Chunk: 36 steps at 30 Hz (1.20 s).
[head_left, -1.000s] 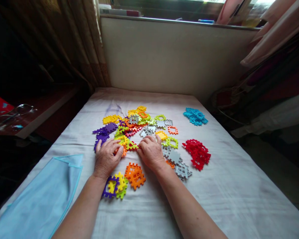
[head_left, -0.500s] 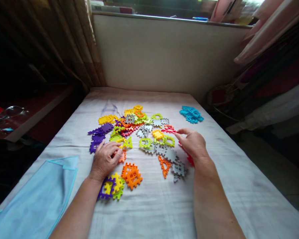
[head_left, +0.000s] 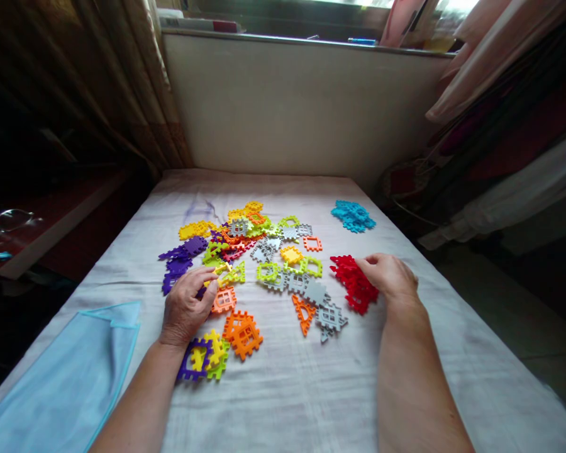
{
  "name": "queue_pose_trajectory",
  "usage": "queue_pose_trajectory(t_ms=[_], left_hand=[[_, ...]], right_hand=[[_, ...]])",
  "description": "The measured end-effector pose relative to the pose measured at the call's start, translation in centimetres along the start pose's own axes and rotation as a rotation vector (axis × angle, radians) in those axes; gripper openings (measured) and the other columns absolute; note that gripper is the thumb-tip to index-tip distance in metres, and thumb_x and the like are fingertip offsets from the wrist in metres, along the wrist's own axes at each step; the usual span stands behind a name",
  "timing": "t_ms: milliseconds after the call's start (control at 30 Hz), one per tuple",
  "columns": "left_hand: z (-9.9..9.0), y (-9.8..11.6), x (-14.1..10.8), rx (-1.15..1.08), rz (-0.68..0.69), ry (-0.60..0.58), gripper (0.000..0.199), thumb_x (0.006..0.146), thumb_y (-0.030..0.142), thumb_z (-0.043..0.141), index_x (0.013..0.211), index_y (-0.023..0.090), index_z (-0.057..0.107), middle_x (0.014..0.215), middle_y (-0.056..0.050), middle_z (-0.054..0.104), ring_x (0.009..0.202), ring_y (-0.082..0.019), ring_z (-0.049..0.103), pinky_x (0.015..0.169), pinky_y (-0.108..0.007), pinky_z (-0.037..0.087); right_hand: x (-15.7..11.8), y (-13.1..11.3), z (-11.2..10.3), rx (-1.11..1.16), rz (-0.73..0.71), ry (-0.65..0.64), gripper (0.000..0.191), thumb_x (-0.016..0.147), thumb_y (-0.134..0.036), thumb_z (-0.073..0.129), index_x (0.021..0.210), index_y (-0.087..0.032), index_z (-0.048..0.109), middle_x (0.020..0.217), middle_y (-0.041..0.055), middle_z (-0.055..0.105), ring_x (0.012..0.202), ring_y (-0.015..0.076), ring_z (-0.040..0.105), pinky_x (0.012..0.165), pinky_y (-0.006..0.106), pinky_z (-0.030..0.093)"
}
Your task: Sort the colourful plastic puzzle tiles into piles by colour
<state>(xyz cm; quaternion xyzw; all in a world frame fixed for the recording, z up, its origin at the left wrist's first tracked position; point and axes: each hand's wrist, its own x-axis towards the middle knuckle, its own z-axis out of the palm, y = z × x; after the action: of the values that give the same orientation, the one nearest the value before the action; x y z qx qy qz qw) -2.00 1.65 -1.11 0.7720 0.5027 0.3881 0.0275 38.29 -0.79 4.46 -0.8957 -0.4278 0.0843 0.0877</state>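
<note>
My left hand (head_left: 188, 305) rests with loosely bent fingers, the thumb apart, beside a yellow toothed building piece (head_left: 222, 272). An orange window piece (head_left: 225, 299) lies by its thumb, and purple pieces (head_left: 183, 258) sit behind it. At the right, my right hand (head_left: 390, 275) is at a heap of red toothed pieces (head_left: 351, 280), thumb and fingers closed on a red piece at the heap's edge. Its fingertips are partly hidden. Grey pieces (head_left: 315, 291) and an orange triangular piece (head_left: 304, 314) lie left of that heap.
A turquoise heap (head_left: 353, 216) lies at the far right. Mixed yellow, green, orange and grey pieces (head_left: 264, 228) spread across the middle. Orange pieces (head_left: 243, 335) and a purple frame piece (head_left: 194, 360) lie nearer. A light-blue cloth (head_left: 70, 371) covers the left front of the bed.
My right hand has carried the red piece from the middle pieces right and nearer, to the red heap. My left hand has stayed almost in place; the view has shifted slightly.
</note>
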Motion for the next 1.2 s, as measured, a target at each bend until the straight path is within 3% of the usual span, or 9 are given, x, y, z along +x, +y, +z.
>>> queue_pose_trajectory(t_ms=[133,267,367,567,667,767,933,1067,1200], left_hand=[[0.4,-0.3,-0.1,0.053,0.029,-0.096,0.029,0.091,0.039,0.052,0.108,0.026,0.071,0.118,-0.005,0.073,0.116,-0.026,0.064,0.110,-0.050,0.040],[0.6,-0.3,-0.2,0.015,0.035,-0.163,0.028,0.092,0.041,0.052,0.103,0.027,0.074,0.111,-0.004,0.075,0.108,-0.024,0.067,0.104,-0.046,0.045],[0.4,-0.1,-0.1,-0.046,0.021,-0.134,0.030,0.093,0.042,0.050,0.095,0.025,0.075,0.102,-0.004,0.077,0.098,-0.022,0.070,0.094,-0.039,0.053],[0.0,0.2,-0.1,-0.097,-0.032,-0.043,0.030,0.094,0.040,0.049,0.086,0.023,0.073,0.095,-0.005,0.077,0.090,-0.019,0.072,0.086,-0.033,0.057],[0.1,0.1,-0.1,-0.104,-0.043,-0.030,0.028,0.093,0.037,0.050,0.084,0.022,0.071,0.094,-0.004,0.077,0.089,-0.019,0.072,0.085,-0.032,0.057],[0.0,0.1,-0.2,-0.103,-0.053,-0.034,0.028,0.093,0.036,0.050,0.081,0.022,0.071,0.093,-0.004,0.077,0.088,-0.019,0.073,0.084,-0.031,0.058],[0.0,0.1,-0.2,-0.111,-0.060,-0.042,0.028,0.093,0.035,0.050,0.081,0.022,0.071,0.093,-0.005,0.077,0.088,-0.019,0.072,0.084,-0.031,0.057],[0.2,0.1,-0.2,-0.111,-0.068,-0.030,0.028,0.093,0.035,0.051,0.081,0.021,0.072,0.092,-0.005,0.077,0.088,-0.019,0.072,0.084,-0.031,0.057],[0.2,0.1,-0.2,-0.109,-0.056,-0.024,0.027,0.093,0.033,0.051,0.081,0.021,0.071,0.091,-0.004,0.077,0.086,-0.018,0.072,0.083,-0.030,0.056]], right_hand=[[-1.3,-2.0,-0.4,-0.024,-0.073,0.115,0.030,0.087,-0.042,0.054,0.098,-0.025,0.076,0.110,0.0161,0.072,0.108,0.0383,0.063,0.085,0.054,0.047],[-3.8,-7.4,1.1,0.057,-0.424,0.112,0.027,0.090,-0.035,0.053,0.101,-0.023,0.075,0.115,0.0121,0.071,0.107,0.0286,0.063,0.091,0.041,0.048],[-5.1,-12.4,3.0,0.094,-0.725,-0.008,0.025,0.091,-0.034,0.055,0.104,-0.026,0.075,0.114,0.0072,0.072,0.107,0.0237,0.063,0.093,0.034,0.047],[-3.9,-20.6,4.9,0.048,-0.855,0.005,0.032,0.094,-0.031,0.051,0.118,-0.028,0.071,0.120,0.0068,0.069,0.107,0.0226,0.063,0.089,0.032,0.049],[-3.6,-22.8,5.6,-0.017,-1.105,-0.006,0.030,0.093,-0.030,0.051,0.116,-0.030,0.072,0.125,0.0045,0.067,0.112,0.0224,0.059,0.092,0.033,0.047],[-2.9,-23.8,6.4,-0.084,-1.218,0.001,0.029,0.094,-0.032,0.052,0.114,-0.032,0.073,0.130,0.0038,0.064,0.122,0.0242,0.052,0.098,0.037,0.043],[0.4,-22.8,6.5,-0.193,-0.953,0.012,0.032,0.094,-0.028,0.049,0.116,-0.027,0.073,0.127,0.0102,0.065,0.119,0.0280,0.054,0.094,0.042,0.044],[1.8,-21.5,5.8,-0.237,-0.837,0.029,0.034,0.093,-0.029,0.051,0.118,-0.024,0.072,0.131,0.0127,0.062,0.120,0.0300,0.054,0.094,0.043,0.044],[0.0,-21.7,6.2,-0.167,-1.060,0.019,0.036,0.095,-0.035,0.049,0.125,-0.029,0.067,0.141,0.0081,0.057,0.125,0.0266,0.051,0.099,0.041,0.041]])
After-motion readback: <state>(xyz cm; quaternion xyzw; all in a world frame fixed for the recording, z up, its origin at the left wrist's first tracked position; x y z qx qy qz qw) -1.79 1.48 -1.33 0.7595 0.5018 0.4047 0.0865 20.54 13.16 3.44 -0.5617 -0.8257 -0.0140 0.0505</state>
